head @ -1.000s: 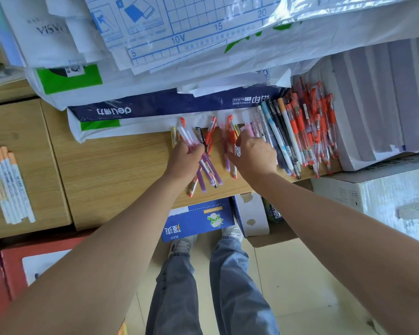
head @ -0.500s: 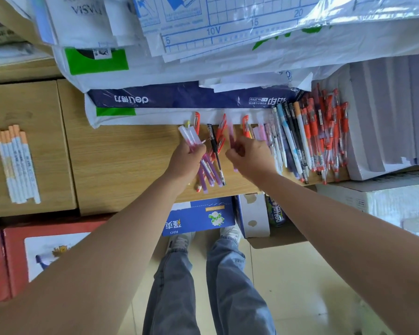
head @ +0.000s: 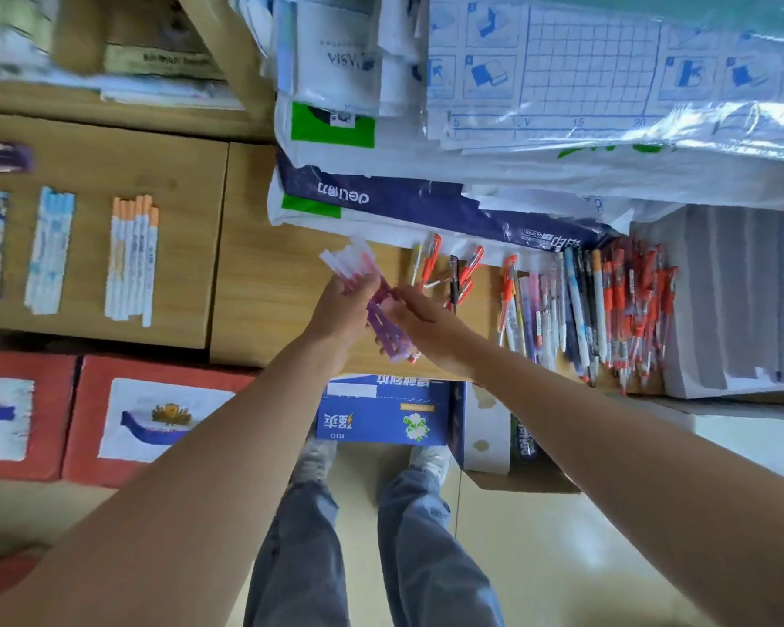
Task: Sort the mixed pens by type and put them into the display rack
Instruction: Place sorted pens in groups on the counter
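In the head view we look down on a wooden counter [head: 268, 319] across the middle of the frame. Just left of centre we see the left hand [head: 340, 310], its fingers curled round a bundle of purple pens [head: 385, 325]; the clear caps fan out toward the upper left above the knuckles, and the purple barrels slant down to the right, lifted off the wood. The right hand [head: 426, 321] comes in from the lower right; its fingertips [head: 410, 298] lie close together against the bundle, but blur keeps us from telling whether they pinch a pen.

Right of the hands we find a few loose red pens [head: 431, 264] and one black pen [head: 453, 282] on the counter, just below a dark blue package [head: 426, 210]. Farther right lies a heap of mixed pens [head: 616, 310], mostly red, touching a grey stack [head: 743, 300] at the right edge.

At the left of the frame a row of orange-capped white pens [head: 132, 260] lies side by side on a second wooden top; left of them we make out blue-and-white pens [head: 51, 251], too blurred to describe. Below the counter edge stand a blue box [head: 381, 418] at centre and red boxes [head: 155, 418] at lower left.
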A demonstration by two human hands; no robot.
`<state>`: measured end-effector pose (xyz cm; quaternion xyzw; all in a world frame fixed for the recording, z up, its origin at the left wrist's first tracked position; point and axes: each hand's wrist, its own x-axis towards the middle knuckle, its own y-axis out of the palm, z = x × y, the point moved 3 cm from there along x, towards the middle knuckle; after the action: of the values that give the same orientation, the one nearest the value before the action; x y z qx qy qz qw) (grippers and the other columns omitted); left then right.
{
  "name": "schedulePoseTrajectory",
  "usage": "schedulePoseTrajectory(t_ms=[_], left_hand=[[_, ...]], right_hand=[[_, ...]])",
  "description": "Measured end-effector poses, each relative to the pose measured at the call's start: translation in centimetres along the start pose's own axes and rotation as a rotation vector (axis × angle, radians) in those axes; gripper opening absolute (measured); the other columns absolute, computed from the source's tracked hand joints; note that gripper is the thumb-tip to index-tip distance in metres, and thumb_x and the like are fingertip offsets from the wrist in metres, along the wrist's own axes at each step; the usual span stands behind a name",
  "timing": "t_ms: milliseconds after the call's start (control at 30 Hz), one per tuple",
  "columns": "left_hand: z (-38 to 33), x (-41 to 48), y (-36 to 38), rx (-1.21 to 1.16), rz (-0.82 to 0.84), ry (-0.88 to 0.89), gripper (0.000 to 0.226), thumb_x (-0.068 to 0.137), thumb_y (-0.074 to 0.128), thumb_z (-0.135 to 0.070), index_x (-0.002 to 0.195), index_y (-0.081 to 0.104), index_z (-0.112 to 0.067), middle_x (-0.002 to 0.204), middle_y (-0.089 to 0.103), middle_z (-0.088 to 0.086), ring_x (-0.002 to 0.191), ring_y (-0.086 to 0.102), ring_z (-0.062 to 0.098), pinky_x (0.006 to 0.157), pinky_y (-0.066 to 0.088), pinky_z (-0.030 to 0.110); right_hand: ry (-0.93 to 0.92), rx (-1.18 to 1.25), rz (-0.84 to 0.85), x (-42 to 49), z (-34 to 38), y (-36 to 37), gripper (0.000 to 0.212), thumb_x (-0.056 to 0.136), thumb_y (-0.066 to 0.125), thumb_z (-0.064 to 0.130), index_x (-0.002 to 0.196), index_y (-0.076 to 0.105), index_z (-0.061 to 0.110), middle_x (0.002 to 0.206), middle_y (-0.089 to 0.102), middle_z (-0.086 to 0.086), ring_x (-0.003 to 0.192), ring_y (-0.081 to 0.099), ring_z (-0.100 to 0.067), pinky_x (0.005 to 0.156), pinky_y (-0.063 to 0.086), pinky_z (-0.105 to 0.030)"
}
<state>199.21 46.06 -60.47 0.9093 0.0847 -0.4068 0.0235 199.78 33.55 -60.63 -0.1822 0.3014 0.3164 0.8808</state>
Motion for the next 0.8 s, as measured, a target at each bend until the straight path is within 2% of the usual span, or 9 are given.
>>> schedulePoseTrajectory(t_ms=[67,200,333,400,467,533,567,667,800], left_hand=[[-0.1,-0.5,-1.9,-0.011,0.0,0.021,0.022,0.1,0.046,-0.024,0.089,0.056,-0.008,0.077,0.062,0.008,0.063,0.06,0.016,0.063,0.05,0.031],[-0.2,-1.4,-6.5,-0.024,-0.011,0.042,0.026,0.099,0.048,-0.032,0.084,0.056,-0.012,0.072,0.06,0.005,0.048,0.056,0.007,0.04,0.04,0.013],[0.1,-2.0,-12.0,-0.098,0.004,0.038,0.025,0.096,0.054,-0.03,0.075,0.055,-0.018,0.061,0.056,-0.001,0.041,0.045,0.005,0.041,0.03,0.017],[0.3,-1.9,-15.6,-0.084,-0.021,0.051,0.019,0.093,0.059,-0.029,0.078,0.054,-0.019,0.061,0.051,0.0,0.043,0.042,0.007,0.041,0.026,0.018],[0.0,-1.9,-19.6,-0.123,-0.087,0.086,0.015,0.09,0.065,-0.027,0.094,0.056,-0.015,0.066,0.05,0.003,0.044,0.041,0.009,0.038,0.026,0.017],[-0.3,-2.0,-24.0,-0.13,-0.167,0.11,0.035,0.088,0.068,-0.027,0.116,0.048,-0.021,0.076,0.053,0.003,0.047,0.044,0.008,0.037,0.03,0.017],[-0.5,-2.1,-26.0,-0.08,-0.17,0.131,0.037,0.088,0.068,-0.027,0.118,0.046,-0.025,0.082,0.055,0.003,0.05,0.047,0.008,0.038,0.032,0.015],[-0.9,-2.1,-30.9,0.115,-0.085,0.167,0.019,0.092,0.061,-0.032,0.107,0.055,-0.022,0.091,0.061,0.008,0.055,0.052,0.012,0.04,0.035,0.011],[-1.3,-1.7,-35.7,0.328,-0.051,0.146,0.018,0.096,0.049,-0.036,0.104,0.051,-0.02,0.092,0.062,0.004,0.057,0.061,0.017,0.048,0.044,0.022]], right_hand=[[-0.009,0.033,0.091,0.2,1.2,1.9,0.033,0.098,0.051,0.031,0.121,0.043,0.009,0.085,0.063,-0.009,0.076,0.062,-0.022,0.074,0.054,-0.04],[-0.011,-0.023,0.16,1.0,3.7,5.8,0.025,0.095,0.057,0.02,0.111,0.038,0.015,0.076,0.055,-0.006,0.061,0.052,-0.014,0.052,0.047,-0.019],[-0.006,-0.058,0.15,2.4,5.7,10.2,0.017,0.099,0.049,0.018,0.11,0.037,0.014,0.071,0.047,-0.005,0.056,0.042,-0.014,0.052,0.039,-0.025],[-0.018,-0.097,0.151,3.1,6.9,12.5,0.009,0.1,0.046,0.017,0.099,0.038,0.02,0.07,0.045,-0.004,0.054,0.041,-0.013,0.05,0.037,-0.023],[-0.025,-0.161,0.154,4.0,8.3,14.9,0.016,0.101,0.045,0.016,0.091,0.037,0.026,0.072,0.046,-0.004,0.056,0.043,-0.014,0.051,0.04,-0.025],[-0.021,-0.223,0.181,4.9,9.5,17.5,0.011,0.1,0.046,0.015,0.096,0.039,0.022,0.075,0.048,-0.006,0.061,0.047,-0.018,0.057,0.043,-0.031],[-0.016,-0.242,0.201,5.1,10.3,18.8,0.009,0.1,0.047,0.016,0.099,0.039,0.019,0.075,0.049,-0.006,0.062,0.047,-0.017,0.057,0.044,-0.03],[-0.023,-0.25,0.253,6.2,12.5,22.3,0.008,0.1,0.048,0.02,0.099,0.04,0.022,0.072,0.048,-0.003,0.058,0.045,-0.012,0.052,0.041,-0.02],[-0.008,-0.25,0.287,7.5,15.4,25.5,0.01,0.1,0.048,0.02,0.105,0.043,0.013,0.071,0.047,-0.003,0.054,0.043,-0.01,0.049,0.038,-0.018]])
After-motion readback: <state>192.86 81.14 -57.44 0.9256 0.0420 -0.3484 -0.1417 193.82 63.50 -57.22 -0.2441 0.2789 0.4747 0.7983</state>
